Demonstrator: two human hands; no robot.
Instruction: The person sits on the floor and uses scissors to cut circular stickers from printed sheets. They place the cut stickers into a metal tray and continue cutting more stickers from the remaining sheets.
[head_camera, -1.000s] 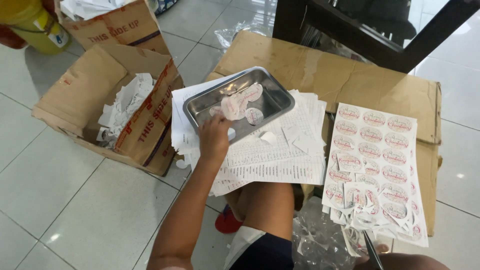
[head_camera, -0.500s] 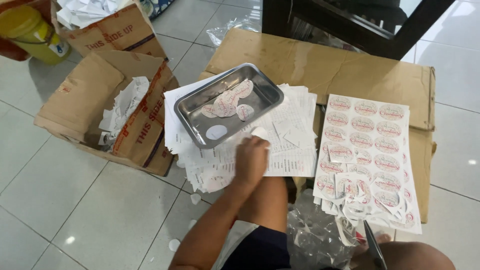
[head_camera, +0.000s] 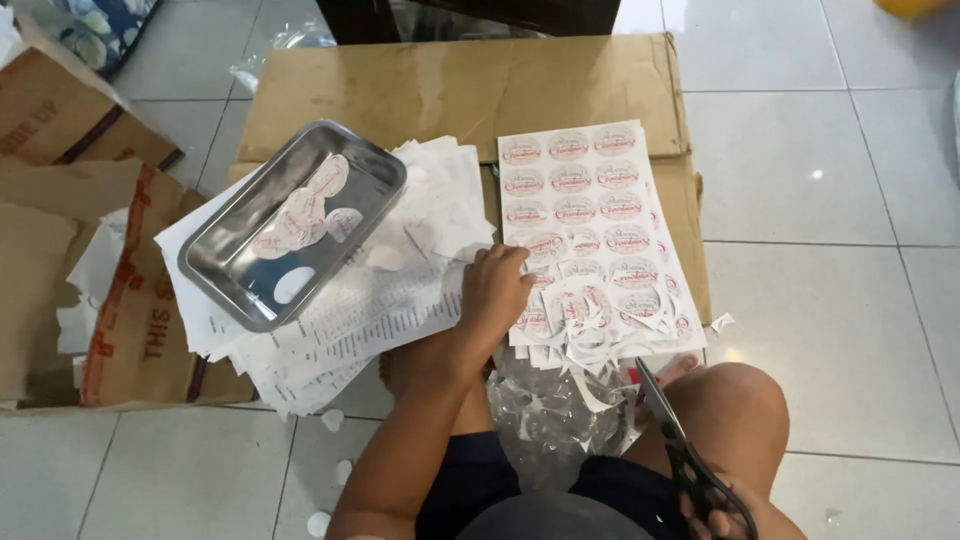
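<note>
Our left hand (head_camera: 492, 290) presses fingers on sticker sheet (head_camera: 590, 230), nothing gripped; right hand (head_camera: 722, 520) at 5 o'clock grips scissors (head_camera: 680, 450).

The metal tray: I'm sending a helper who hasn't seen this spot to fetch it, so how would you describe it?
Find the flattened brown cardboard on the tiled floor. At its left end a messy stack of printed white papers lies, and the metal tray sits on it. It is the only shiny steel thing there, shallow and rectangular, holding cut-out oval stickers.
</note>
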